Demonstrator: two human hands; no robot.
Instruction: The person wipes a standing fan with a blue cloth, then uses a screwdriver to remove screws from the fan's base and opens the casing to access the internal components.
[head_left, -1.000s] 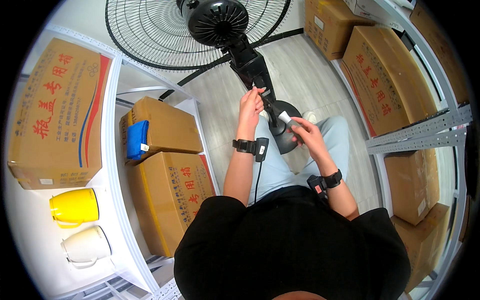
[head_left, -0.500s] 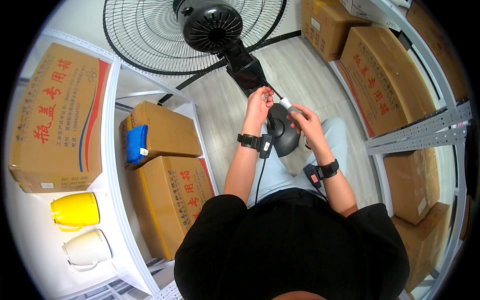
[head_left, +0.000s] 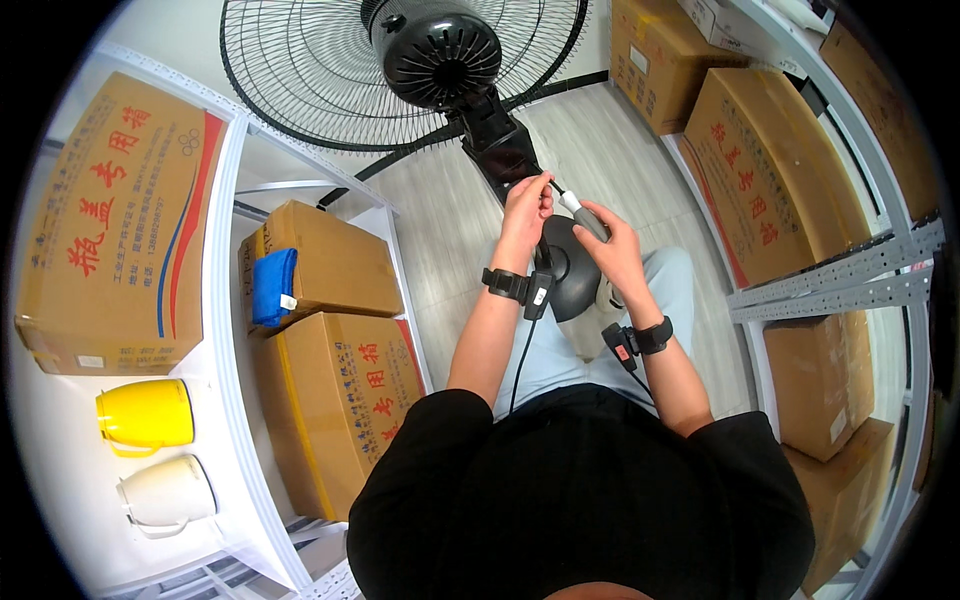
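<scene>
A large black standing fan (head_left: 445,60) has its motor housing at the top of the view, with the neck (head_left: 500,150) running down toward me. My right hand (head_left: 615,248) is closed round the grey and white handle of a screwdriver (head_left: 588,217), its dark shaft angled up and left to the neck. At the side of the neck, my left hand (head_left: 528,210) has its fingers pinched together by the shaft's tip. What those fingers hold is too small and hidden to make out. Beyond my wrists stands the fan's round black base (head_left: 570,275).
Cardboard boxes fill the metal shelves on both sides, such as a tall box (head_left: 120,230) and a right-hand box (head_left: 760,180). A yellow jug (head_left: 150,414) and a white jug (head_left: 170,493) stand at left. A blue folded cloth (head_left: 273,287) lies on a box.
The view has shifted slightly, so the fan sits a little farther right. My left fingertips have come closer to the screwdriver's shaft. The screwdriver stays in my right hand at the neck.
</scene>
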